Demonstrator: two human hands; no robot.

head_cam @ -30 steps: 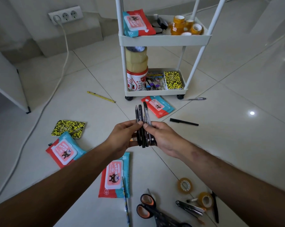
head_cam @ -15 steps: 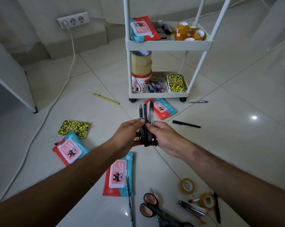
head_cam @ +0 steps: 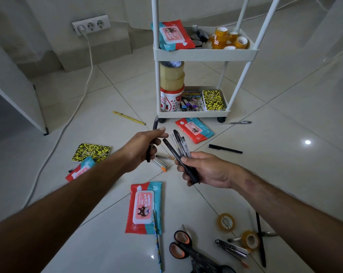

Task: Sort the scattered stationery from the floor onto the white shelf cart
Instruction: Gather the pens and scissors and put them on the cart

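Pens everywhere, lol. My left hand [head_cam: 145, 146] is gripping a single black pen [head_cam: 151, 142], while my right hand [head_cam: 204, 170] is clutching a fanned bunch of black and clear pens [head_cam: 178, 148], both hovering above the tiled floor [head_cam: 285, 154] near the white shelf cart [head_cam: 204, 54].

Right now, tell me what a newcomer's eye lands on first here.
The two hands mid-frame: the right hand grips a fan of pens, the left hand holds a single black pen. Behind them stands the white shelf cart, wipes and tape rolls on its upper tray. Bright red wipes packs dot the floor.
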